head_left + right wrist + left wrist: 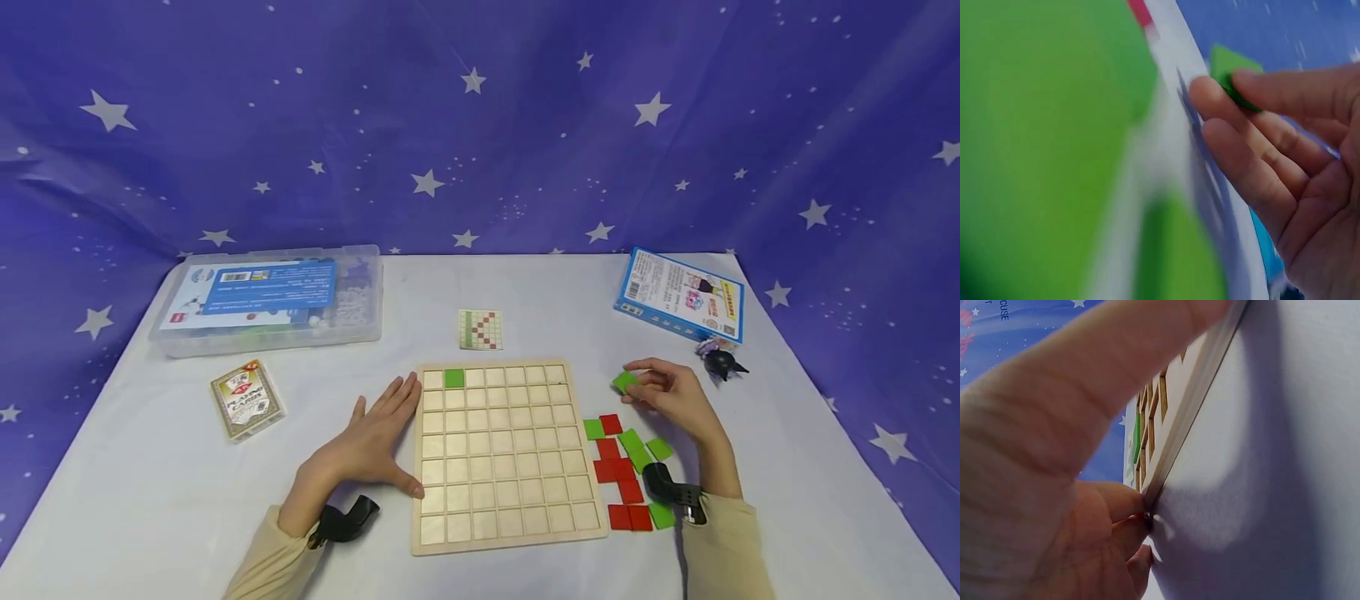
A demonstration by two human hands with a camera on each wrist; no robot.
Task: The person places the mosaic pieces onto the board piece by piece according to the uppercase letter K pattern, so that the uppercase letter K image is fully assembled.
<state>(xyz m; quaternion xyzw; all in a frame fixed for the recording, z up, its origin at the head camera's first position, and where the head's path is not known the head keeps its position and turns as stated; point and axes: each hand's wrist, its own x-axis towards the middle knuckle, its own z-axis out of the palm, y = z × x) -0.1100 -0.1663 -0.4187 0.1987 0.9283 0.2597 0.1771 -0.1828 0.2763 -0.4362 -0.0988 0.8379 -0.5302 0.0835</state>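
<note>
A pale wooden grid board (510,546) lies in the middle of the table, with one green tile (454,378) in its top row, second column. My left hand (375,442) rests at the board's left edge, fingers straight and thumb spread; the left wrist view shows fingertips and thumb against the frame (1179,434). Right of the board, my right hand (675,398) pinches a green square tile (624,382) between thumb and fingers, raised over the table in the right wrist view. Below that hand lie several loose red tiles (619,469) and green tiles (659,449).
Behind the board lies a small pattern card (480,330) with green and red squares. A clear plastic case (360,308) and a playing-card box (247,400) are at the left. At the back right are a blue box (682,293) and a small black object (723,364).
</note>
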